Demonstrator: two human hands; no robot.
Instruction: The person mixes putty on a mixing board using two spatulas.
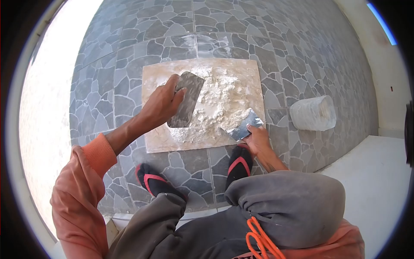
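My left hand (166,99) is wrapped round the edge of a grey rectangular trowel (188,99), held tilted over the left part of a heap of white powder (220,97). The powder, partly clumped, lies on a square beige board (155,144) on the floor. At the board's lower right corner, my right hand (258,140) grips a wide metal scraper (246,125) smeared with white. The scraper's blade is beside the heap's lower right edge. How the trowel is fixed to any handle cannot be made out.
A whitish translucent bucket (313,113) lies on its side on the patterned tile floor (302,151), right of the board. My feet in black socks and red-strapped sandals (239,166) are at the board's near edge. A pale wall (362,43) stands at the right.
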